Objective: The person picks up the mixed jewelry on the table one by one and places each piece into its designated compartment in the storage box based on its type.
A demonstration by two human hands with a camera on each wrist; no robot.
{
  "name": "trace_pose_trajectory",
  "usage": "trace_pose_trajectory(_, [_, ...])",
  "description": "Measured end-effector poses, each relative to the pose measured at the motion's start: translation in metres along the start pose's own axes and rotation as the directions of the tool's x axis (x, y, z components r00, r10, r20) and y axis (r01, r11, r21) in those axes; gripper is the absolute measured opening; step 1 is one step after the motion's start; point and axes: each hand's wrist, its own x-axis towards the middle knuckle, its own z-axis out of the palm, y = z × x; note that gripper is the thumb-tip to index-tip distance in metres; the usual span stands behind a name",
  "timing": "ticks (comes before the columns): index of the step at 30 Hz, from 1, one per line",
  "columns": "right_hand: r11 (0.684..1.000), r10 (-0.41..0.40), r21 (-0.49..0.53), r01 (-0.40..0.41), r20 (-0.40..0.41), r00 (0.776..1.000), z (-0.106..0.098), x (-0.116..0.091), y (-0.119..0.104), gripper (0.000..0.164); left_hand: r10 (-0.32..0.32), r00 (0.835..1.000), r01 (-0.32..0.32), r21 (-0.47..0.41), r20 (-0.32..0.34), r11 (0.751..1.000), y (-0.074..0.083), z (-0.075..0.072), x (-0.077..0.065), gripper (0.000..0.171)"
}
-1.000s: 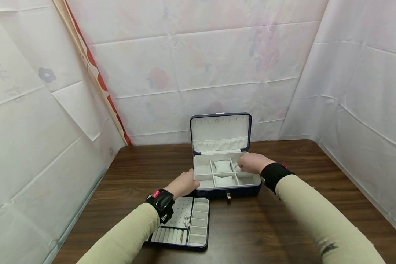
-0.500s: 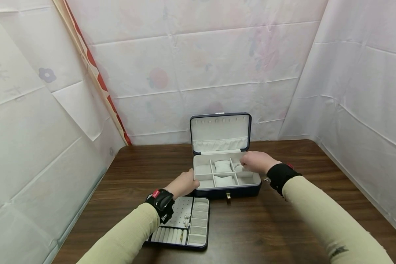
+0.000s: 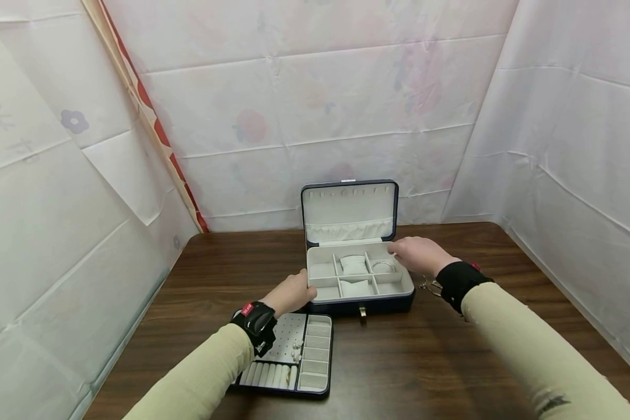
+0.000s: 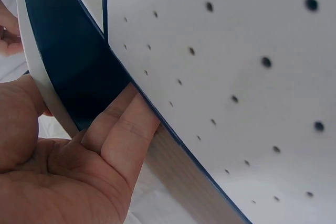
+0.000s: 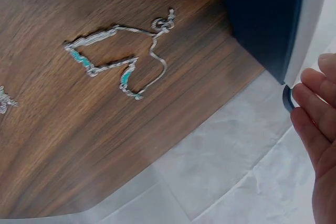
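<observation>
A navy jewellery box (image 3: pixel 336 307) stands with its lid up, its white inside split into several compartments. My left hand (image 3: pixel 290 293) grips its left rim, thumb over the edge and fingers along the outer wall, as the left wrist view also shows. Over the back right corner is my right hand (image 3: pixel 420 255), which holds nothing visible; its fingers (image 5: pixel 313 108) look loosely extended in the right wrist view. A thin round bangle (image 3: pixel 383 267) lies in the back right compartment. White cushions (image 3: pixel 354 265) fill two middle compartments.
In front, partly under my left wrist, lies a tray (image 3: pixel 315 350) with ring rolls, small slots and earrings on a perforated panel (image 4: pixel 236 77). A silver chain with turquoise parts (image 5: pixel 125 74) lies on the table right of the box. White sheets hang around the table.
My right hand has drawn back to the right out of the back right compartment, leaving the bangle in view there. The chain beside the box has come into sight. My left hand stays put.
</observation>
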Motion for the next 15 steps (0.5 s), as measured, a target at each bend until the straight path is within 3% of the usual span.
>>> trace_pose_trajectory(8, [0.999,0.046,-0.01,-0.046,0.003,0.999,0.006,-0.005,0.009,0.014,-0.021,1.0,0.021,0.0,0.013,1.0,0.0,0.0,0.0,0.064])
trace_pose_trajectory(15, [0.991,0.12,-0.051,-0.121,-0.024,0.992,0.006,-0.013,0.013,0.029,-0.008,1.0,0.008,-0.015,-0.001,1.0,0.001,0.001,-0.001,0.059])
